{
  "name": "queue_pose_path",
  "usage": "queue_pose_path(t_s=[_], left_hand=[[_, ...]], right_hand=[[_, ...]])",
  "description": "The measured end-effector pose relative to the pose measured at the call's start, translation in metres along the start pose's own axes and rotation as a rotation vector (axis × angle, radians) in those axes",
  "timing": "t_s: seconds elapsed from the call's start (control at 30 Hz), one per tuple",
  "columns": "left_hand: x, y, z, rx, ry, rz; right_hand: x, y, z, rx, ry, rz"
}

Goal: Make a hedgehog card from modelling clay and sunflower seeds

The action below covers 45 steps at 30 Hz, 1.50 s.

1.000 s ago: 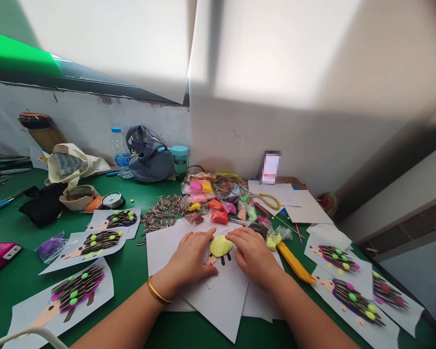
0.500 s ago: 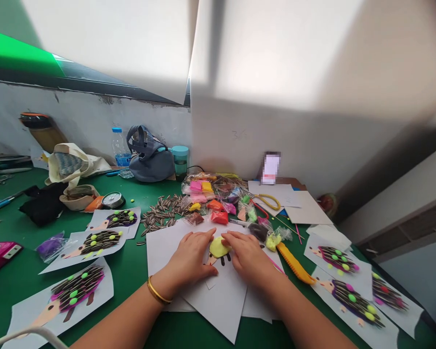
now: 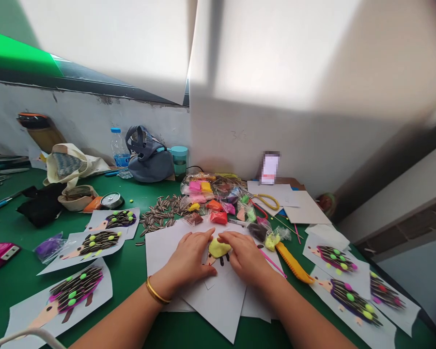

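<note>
A flattened yellow clay piece [image 3: 218,247] lies on white paper [image 3: 223,310], forming the body of a small hedgehog figure with a peach face and dark legs. My left hand [image 3: 191,254] rests on the paper at the left of the clay, fingers stretched and thumb apart below. On the other side, my right hand [image 3: 244,254] has its fingers extended over the clay's right edge; its fingertips seem to touch it. Neither hand grips anything. Part of the figure is hidden behind my right hand. A pink stick [image 3: 274,264] lies beside my right wrist.
Sunflower seeds [image 3: 162,213] and bagged coloured clay [image 3: 216,217] lie beyond the paper. Finished hedgehog pictures [image 3: 78,293] are at left, with more hedgehog pictures [image 3: 352,298] at right. Yellow-handled scissors [image 3: 267,201], a yellow cutter [image 3: 294,264] and a phone [image 3: 270,167] are at the right.
My right hand has shifted slightly left over the yellow clay, showing more of the pink stick. My left hand stays nearly in place.
</note>
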State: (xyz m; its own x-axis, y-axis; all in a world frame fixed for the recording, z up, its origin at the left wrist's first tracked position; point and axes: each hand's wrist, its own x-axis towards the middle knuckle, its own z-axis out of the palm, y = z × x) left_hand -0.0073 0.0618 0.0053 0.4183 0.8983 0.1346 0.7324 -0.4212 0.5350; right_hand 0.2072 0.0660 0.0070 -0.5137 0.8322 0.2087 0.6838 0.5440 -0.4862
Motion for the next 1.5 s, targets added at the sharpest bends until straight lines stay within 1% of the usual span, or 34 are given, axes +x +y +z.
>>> queue_pose_path(t_s=[0.07, 0.23, 0.4, 0.5, 0.57, 0.7, 0.83, 0.97, 1.07, 1.2, 1.33, 1.5], left_hand=[[0.0, 0.001, 0.0, -0.008, -0.006, -0.006], [0.0, 0.003, -0.003, 0.017, -0.02, -0.019], [0.001, 0.004, -0.005, 0.027, -0.03, -0.027], [0.001, 0.004, -0.005, 0.035, -0.038, -0.032], [0.001, 0.004, -0.004, 0.038, -0.04, -0.033], [0.001, 0.004, -0.004, 0.031, -0.046, -0.033], [0.001, 0.004, -0.005, 0.025, -0.052, -0.03], [0.001, 0.005, -0.005, 0.021, -0.054, -0.035], [0.001, 0.006, -0.006, 0.021, -0.058, -0.043], [0.001, 0.005, -0.005, 0.017, -0.048, -0.031], [0.001, 0.002, -0.004, 0.009, -0.046, -0.021], [0.001, 0.003, -0.005, 0.002, -0.043, -0.022]], right_hand=[[0.001, 0.003, 0.001, -0.001, 0.025, 0.028], [0.006, 0.005, 0.007, -0.026, -0.076, 0.063], [0.009, 0.004, 0.008, -0.051, -0.07, 0.086], [0.01, 0.004, 0.007, -0.053, -0.1, 0.074], [0.01, 0.005, 0.006, -0.049, -0.105, 0.076], [0.009, 0.011, 0.0, -0.046, -0.033, 0.12], [0.007, 0.017, -0.006, -0.07, -0.066, 0.131], [0.006, 0.022, -0.009, -0.081, -0.073, 0.152], [0.004, 0.022, -0.013, -0.078, -0.116, 0.14], [-0.002, 0.016, -0.022, -0.069, -0.1, 0.12], [-0.006, 0.01, -0.028, -0.069, -0.14, 0.062], [-0.008, 0.007, -0.028, -0.078, -0.033, 0.009]])
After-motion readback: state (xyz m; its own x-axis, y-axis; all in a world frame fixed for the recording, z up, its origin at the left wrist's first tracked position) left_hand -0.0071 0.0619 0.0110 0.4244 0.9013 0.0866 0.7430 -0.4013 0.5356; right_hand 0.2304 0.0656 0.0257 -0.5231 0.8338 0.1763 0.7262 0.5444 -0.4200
